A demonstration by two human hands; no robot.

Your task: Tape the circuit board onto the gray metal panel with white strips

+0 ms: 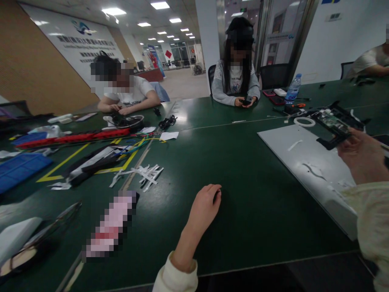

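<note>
My left hand (205, 206) rests on the green table (231, 158), its fingers loosely curled together, and no object shows in it. At the right, my right hand (363, 156) grips a black plastic frame with a green circuit board (332, 123). This frame is held tilted above a flat grey-white panel (291, 156) lying on the table. A white ring (304, 121) is seen just left of the frame. Thin strips (313, 171) lie on the panel. The fingers under the frame are partly hidden.
White strips (148, 175) lie left of centre, near a pixelated pink object (111, 227). Further left are a blue tray (22, 170), a red strip (75, 138) and cables. A water bottle (293, 89) stands at the back. Two people (235, 73) sit opposite; another is far right.
</note>
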